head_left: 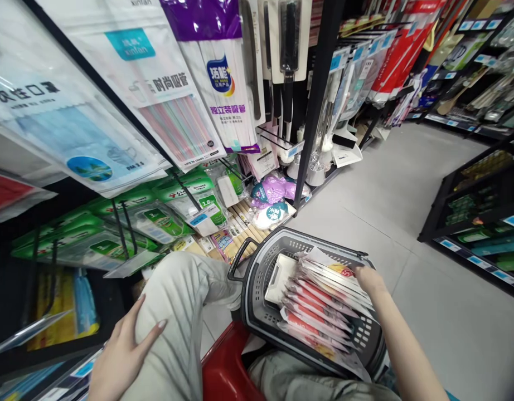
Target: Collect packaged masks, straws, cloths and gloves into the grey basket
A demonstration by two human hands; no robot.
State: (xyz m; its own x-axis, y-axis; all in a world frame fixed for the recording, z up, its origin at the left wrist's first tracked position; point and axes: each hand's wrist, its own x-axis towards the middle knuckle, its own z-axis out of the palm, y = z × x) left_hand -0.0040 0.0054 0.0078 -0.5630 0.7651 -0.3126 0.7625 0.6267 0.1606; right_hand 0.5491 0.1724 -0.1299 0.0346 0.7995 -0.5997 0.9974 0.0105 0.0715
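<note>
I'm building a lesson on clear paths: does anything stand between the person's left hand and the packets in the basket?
Yes: the bent leg under the left hand, then the basket's rim, lie between it and the packets. Above the rim, the way looks open.

The basket [261, 275] is black-and-grey, the packets [318, 303] red-and-white.

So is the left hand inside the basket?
No, the left hand rests on the pale trouser leg, away from the basket.
</note>
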